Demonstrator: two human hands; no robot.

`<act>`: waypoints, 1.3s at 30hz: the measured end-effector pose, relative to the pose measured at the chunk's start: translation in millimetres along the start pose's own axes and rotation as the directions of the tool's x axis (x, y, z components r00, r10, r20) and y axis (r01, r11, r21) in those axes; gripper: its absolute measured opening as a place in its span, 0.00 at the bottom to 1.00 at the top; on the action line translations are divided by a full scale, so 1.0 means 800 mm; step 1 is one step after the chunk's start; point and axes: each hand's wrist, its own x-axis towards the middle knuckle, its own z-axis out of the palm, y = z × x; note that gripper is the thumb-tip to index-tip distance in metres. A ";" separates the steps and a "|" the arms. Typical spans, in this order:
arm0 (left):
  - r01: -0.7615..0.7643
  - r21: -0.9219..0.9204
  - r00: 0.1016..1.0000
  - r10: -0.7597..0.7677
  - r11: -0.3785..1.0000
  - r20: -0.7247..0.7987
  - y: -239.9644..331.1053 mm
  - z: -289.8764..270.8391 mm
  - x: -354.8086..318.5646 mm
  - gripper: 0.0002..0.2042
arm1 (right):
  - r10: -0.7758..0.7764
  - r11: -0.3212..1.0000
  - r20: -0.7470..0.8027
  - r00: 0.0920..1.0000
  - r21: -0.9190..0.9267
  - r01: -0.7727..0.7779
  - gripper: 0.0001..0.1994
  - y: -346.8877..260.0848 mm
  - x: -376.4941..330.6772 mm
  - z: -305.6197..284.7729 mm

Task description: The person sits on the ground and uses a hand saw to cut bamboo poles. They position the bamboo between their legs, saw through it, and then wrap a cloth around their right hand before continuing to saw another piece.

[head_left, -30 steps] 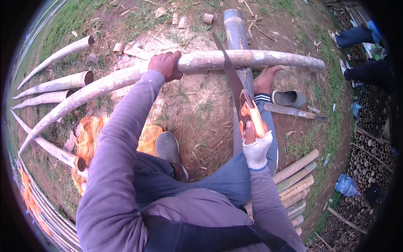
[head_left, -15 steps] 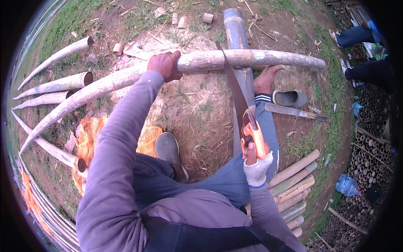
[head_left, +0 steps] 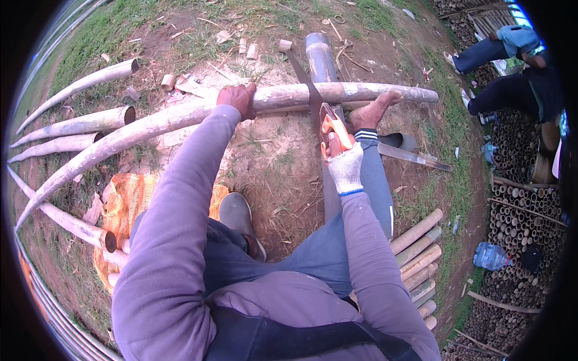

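A long bamboo pole (head_left: 174, 116) runs across the view and rests over a thicker grey bamboo log (head_left: 320, 63). My bare left hand (head_left: 238, 101) is wrapped over the top of the pole, left of the log. My right hand (head_left: 344, 161), in a white knit glove, grips the orange handle of a handsaw (head_left: 314, 96). The saw's dark blade crosses the pole just left of the log, its tip reaching past the far side. Whether the teeth are sunk into the bamboo I cannot tell. My bare right foot (head_left: 373, 110) is beside the log, close under the pole.
Several bamboo poles (head_left: 90, 122) lie at left, near an orange mesh sack (head_left: 123, 201). Cut bamboo lengths (head_left: 421, 257) are stacked at right. A long flat blade (head_left: 415, 156) lies by a loose shoe (head_left: 400, 142). Two people (head_left: 509, 72) are at far right, near a water jug (head_left: 494, 257).
My right hand has pushed the saw forward and away, so its handle is now close to the pole. My left hand keeps its grip on the pole.
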 end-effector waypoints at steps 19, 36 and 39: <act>0.029 -0.015 0.999 -0.028 0.999 0.039 -0.001 0.006 -0.009 0.31 | 0.125 0.991 0.018 0.992 0.050 -0.126 0.15 -0.076 -0.146 -0.127; 0.018 -0.013 0.999 -0.017 1.000 0.032 -0.010 0.001 -0.005 0.30 | 0.127 0.991 0.061 0.990 0.039 -0.129 0.13 -0.058 -0.154 -0.130; -0.049 -0.039 0.998 0.050 0.998 0.041 0.014 0.007 0.017 0.30 | 0.031 0.995 -0.031 0.999 -0.095 -0.034 0.14 -0.049 -0.128 -0.111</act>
